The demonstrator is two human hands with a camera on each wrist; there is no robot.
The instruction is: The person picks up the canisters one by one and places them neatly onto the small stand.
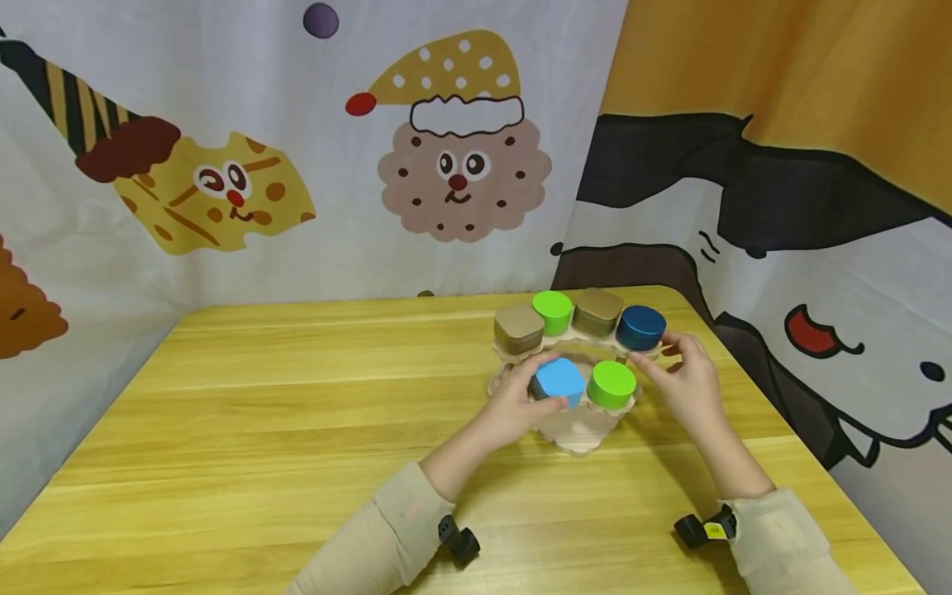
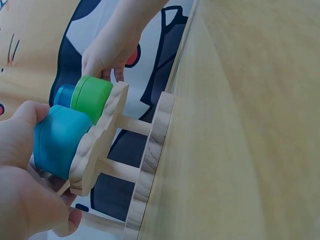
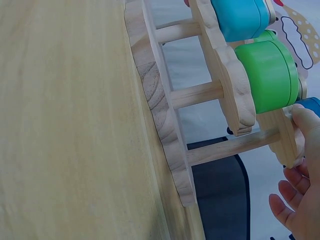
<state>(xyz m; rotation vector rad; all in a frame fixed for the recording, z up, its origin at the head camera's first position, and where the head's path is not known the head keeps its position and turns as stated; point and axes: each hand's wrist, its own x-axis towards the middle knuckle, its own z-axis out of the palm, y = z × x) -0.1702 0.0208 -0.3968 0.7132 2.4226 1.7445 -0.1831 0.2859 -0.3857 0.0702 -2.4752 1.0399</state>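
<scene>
A tiered wooden stand (image 1: 576,430) with scalloped edges is at the table's right side. My left hand (image 1: 516,395) grips a light blue rounded block (image 1: 559,380) on its front tier; in the left wrist view the thumb lies against the block and other fingers curl under the tier. Beside that block sits a green round block (image 1: 613,385). The rear tier bears a dark blue round block (image 1: 641,328), another green block (image 1: 552,311) and two brown blocks (image 1: 519,328). My right hand (image 1: 686,376) pinches the rear tier's right end (image 3: 295,142) beside the dark blue block.
The stand's scalloped base (image 3: 160,107) rests on the wooden table (image 1: 283,430), joined to the tiers by round pegs (image 3: 197,95). A cartoon-printed curtain (image 1: 335,273) hangs behind the table and along its right side. A small black camera (image 1: 459,541) is strapped to the left wrist.
</scene>
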